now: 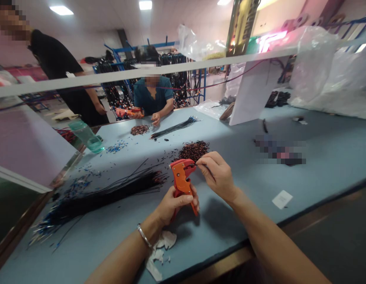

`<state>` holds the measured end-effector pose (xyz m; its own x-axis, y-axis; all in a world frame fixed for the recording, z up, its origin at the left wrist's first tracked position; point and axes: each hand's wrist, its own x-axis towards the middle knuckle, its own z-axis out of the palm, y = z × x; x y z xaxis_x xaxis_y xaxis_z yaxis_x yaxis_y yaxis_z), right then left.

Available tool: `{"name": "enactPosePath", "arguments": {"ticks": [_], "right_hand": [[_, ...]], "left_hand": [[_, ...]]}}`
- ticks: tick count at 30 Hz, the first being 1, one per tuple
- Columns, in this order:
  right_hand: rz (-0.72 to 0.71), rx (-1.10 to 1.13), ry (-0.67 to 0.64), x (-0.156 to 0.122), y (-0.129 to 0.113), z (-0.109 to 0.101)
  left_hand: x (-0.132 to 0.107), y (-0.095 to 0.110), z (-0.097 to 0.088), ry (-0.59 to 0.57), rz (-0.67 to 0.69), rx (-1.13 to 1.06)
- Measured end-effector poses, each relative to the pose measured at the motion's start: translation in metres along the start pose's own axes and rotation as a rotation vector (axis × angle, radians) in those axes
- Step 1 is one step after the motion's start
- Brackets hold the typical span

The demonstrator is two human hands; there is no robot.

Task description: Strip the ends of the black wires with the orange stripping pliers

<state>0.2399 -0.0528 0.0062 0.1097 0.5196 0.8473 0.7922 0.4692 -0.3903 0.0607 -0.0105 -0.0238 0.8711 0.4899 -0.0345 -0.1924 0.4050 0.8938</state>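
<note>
My left hand (173, 205) is wrapped round the handles of an orange wire stripper (182, 179), held upright over the blue table (318, 165). My right hand (218, 173) pinches thin dark wires (204, 167) and holds their ends at the stripper's jaws. A large bundle of black wires (106, 193) lies to the left of my hands. A pile of small dark stripped bits (194, 150) sits just beyond the stripper.
Across the table a seated person (153, 98) handles another orange tool, with a wire bundle (173, 128) and a small pile (140, 129) before them. Another person (64, 75) stands at left. A green cup (88, 136), paper scraps (160, 252) and plastic bags (333, 75) are around.
</note>
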Motion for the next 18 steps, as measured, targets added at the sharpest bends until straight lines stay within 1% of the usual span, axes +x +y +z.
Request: {"name": "enactPosePath", "arguments": {"ticks": [12,18], "right_hand": [[-0.048,-0.016,-0.002,-0.0004,0.0028,0.0001],[-0.072,-0.027,-0.004,0.0013,0.0001,-0.0015]], "left_hand": [[-0.0009,-0.0007,0.0014,-0.021,-0.011,-0.008],[-0.0007,-0.0026,0.0007,-0.014,-0.020,0.042]]}}
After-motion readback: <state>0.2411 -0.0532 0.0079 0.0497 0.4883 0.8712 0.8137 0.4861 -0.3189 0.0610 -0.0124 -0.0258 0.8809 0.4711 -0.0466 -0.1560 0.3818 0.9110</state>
